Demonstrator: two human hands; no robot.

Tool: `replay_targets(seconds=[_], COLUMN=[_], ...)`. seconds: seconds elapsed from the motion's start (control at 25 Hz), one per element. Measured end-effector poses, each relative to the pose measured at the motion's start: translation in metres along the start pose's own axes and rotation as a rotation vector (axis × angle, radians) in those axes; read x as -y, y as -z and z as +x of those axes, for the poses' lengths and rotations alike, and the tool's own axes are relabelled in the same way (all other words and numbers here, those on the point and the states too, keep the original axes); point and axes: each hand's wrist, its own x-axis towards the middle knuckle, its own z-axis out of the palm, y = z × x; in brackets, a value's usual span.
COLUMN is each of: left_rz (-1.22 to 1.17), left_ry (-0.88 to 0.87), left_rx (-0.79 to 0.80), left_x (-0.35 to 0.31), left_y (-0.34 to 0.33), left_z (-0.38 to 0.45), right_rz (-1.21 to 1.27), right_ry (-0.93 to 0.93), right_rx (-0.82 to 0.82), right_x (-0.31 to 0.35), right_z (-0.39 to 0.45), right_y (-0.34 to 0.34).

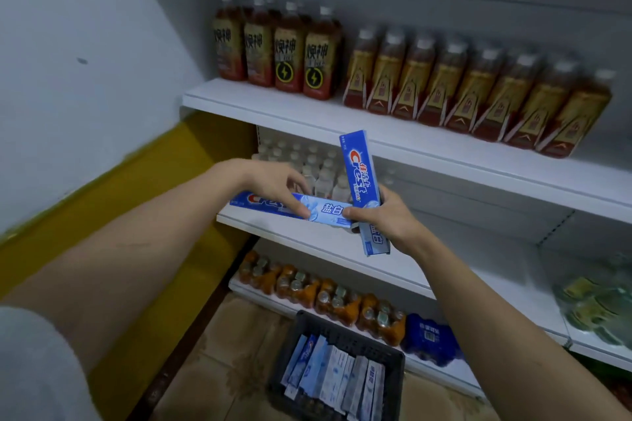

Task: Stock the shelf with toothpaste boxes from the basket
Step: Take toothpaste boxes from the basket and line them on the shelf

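My left hand [273,186] pinches a blue Crest toothpaste box [328,212] that lies lengthwise at the front left of the middle white shelf [307,239]. My right hand [386,219] grips a second blue Crest box [360,174], held nearly upright above the same shelf, and its fingertips touch the right end of the lying box. On the floor below stands a dark basket [393,362] holding several more toothpaste boxes [335,372].
Small white bottles [307,161] fill the back left of the middle shelf. Brown drink bottles [444,79] line the upper shelf. Orange bottle packs [328,290] and a blue pack [431,338] sit on the bottom shelf. A wall [85,79] with a yellow base runs along the left.
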Motion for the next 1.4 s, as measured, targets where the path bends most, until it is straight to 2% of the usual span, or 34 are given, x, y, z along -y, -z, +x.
replay_targets(seconds=[0.2,0.44,0.92,1.2,1.4], left_rz=[-0.056,0.022,0.029,0.075,0.084], left_ry=[-0.129,-0.152,-0.211,-0.112,-0.094], left_rx=[-0.034,-0.142,-0.577,-0.707,-0.752], left_x=[0.037,0.067,0.028,-0.016,-0.018], left_y=[-0.026,0.041,0.265,0.344,0.384], left_z=[-0.029,-0.071,-0.117,-0.102,-0.086], right_rz=[-0.055,-0.175,-0.434,-0.54,-0.652], right_ry=[0.025,0.087,0.404,0.513,0.534], right_rx=[0.022,-0.098,-0.219,-0.27,-0.247], right_x=[0.019,0.092,0.289,0.374,0.415], right_z=[-0.02,-0.023,0.011,0.063,0.102], right_y=[-0.054,-0.071,0.029,0.091,0.114])
